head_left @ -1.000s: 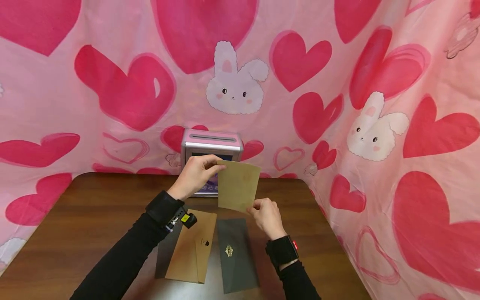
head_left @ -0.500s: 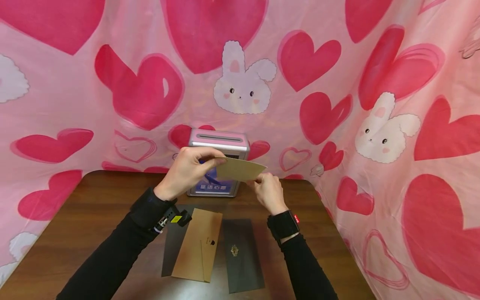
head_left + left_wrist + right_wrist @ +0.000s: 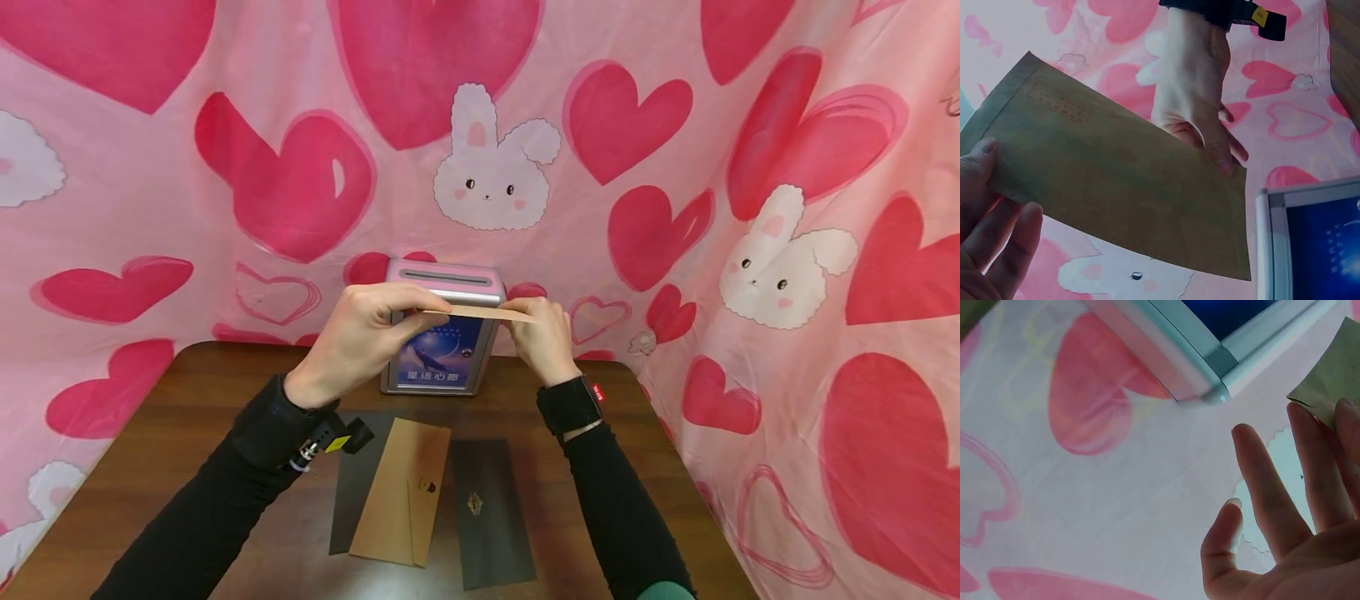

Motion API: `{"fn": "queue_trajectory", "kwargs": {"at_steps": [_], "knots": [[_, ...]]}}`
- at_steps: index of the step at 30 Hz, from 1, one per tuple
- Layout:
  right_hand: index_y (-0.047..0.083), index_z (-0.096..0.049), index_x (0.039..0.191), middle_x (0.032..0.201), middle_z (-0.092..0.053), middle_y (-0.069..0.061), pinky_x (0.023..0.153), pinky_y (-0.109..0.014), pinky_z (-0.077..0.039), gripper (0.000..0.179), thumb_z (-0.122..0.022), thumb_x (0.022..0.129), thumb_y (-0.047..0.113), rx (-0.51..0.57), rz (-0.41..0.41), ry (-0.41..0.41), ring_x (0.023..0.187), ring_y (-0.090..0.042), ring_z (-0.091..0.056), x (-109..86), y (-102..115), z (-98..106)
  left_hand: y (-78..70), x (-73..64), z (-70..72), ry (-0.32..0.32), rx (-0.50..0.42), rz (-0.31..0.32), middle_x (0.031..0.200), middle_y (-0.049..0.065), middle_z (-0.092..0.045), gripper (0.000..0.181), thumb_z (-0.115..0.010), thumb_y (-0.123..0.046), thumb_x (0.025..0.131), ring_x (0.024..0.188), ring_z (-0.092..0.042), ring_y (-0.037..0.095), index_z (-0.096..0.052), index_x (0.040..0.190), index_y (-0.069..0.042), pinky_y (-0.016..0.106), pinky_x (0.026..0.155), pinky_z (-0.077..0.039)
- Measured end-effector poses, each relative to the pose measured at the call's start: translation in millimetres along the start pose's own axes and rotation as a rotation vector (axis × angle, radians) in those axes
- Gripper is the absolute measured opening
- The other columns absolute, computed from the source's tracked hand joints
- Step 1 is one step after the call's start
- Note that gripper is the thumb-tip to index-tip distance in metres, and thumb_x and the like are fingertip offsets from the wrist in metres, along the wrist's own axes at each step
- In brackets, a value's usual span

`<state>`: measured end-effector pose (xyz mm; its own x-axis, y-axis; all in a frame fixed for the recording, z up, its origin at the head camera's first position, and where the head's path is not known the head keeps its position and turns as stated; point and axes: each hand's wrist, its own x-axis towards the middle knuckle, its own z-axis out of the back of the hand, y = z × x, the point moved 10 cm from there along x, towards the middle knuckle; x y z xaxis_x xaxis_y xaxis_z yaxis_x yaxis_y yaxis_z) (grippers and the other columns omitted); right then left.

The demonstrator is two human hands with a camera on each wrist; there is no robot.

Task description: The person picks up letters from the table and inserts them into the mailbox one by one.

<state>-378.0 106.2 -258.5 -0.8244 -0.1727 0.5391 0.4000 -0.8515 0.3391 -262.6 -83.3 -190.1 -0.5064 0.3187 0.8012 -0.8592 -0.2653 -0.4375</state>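
A brown paper envelope (image 3: 1129, 169) is held up in front of the box, nearly edge-on in the head view. My left hand (image 3: 371, 333) pinches its left end between thumb and fingers. At the other end, my right hand (image 3: 542, 337) pinches a corner with the thumb on one face; two of its fingers (image 3: 1269, 497) stick out away from the paper. The left wrist view shows a folded strip at one end and a faint red printed grid. Behind the envelope stands a box (image 3: 438, 356) with a pink slotted top, silver frame and blue picture front.
On the brown wooden table (image 3: 247, 400) lie a tan envelope (image 3: 393, 492) partly over a dark one (image 3: 358, 475), and a dark grey envelope (image 3: 492, 533) with a gold emblem. A pink curtain (image 3: 300, 75) with hearts and rabbits hangs behind and at the right.
The envelope has tipped from showing its broad face to nearly edge-on. The right hand has risen level with the left, and both hands still hold the paper.
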Motion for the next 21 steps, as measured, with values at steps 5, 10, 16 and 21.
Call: {"fn": "queue_trajectory", "kwargs": {"at_steps": [5,10,16,21], "knots": [[0.02,-0.077,0.097,0.083,-0.073,0.002,0.06,-0.04,-0.047,0.018,-0.063,0.088,0.015,-0.011,0.009,0.004,0.076,-0.025,-0.066,13.3,6.1,-1.8,1.1,1.4,6.6,-0.018,0.025,-0.006,0.093,0.002,-0.072,0.025,-0.075,0.003,0.076,0.082,-0.061,0.009,-0.074,0.098,-0.008,0.016,0.064,-0.047],[0.021,-0.077,0.1,0.089,-0.073,0.001,0.067,-0.042,-0.043,0.023,-0.057,0.09,0.014,-0.017,0.004,0.03,0.085,-0.026,-0.065,27.1,10.6,-11.6,7.4,3.9,10.7,-0.024,0.066,-0.001,0.096,0.002,-0.072,0.027,-0.075,0.002,0.075,0.088,-0.064,0.011,-0.074,0.099,-0.009,0.016,0.073,-0.05],[0.024,-0.076,0.101,0.09,-0.072,0.003,0.07,-0.043,-0.039,0.016,-0.066,0.089,0.026,-0.045,-0.022,0.096,0.086,-0.024,-0.063,45.3,12.2,-25.9,20.5,8.9,13.6,-0.007,0.141,0.025,0.1,0.0,-0.071,0.024,-0.073,-0.003,0.08,0.094,-0.064,0.011,-0.073,0.103,-0.011,0.018,0.079,-0.051],[0.027,-0.076,0.1,0.085,-0.071,0.005,0.074,-0.046,-0.038,0.016,-0.065,0.09,0.033,-0.058,-0.062,0.15,0.084,-0.021,-0.062,59.8,8.7,-36.0,36.5,13.6,15.0,-0.004,0.198,0.063,0.1,-0.001,-0.071,0.023,-0.071,-0.009,0.083,0.093,-0.064,0.01,-0.073,0.106,-0.013,0.022,0.08,-0.052]]}}
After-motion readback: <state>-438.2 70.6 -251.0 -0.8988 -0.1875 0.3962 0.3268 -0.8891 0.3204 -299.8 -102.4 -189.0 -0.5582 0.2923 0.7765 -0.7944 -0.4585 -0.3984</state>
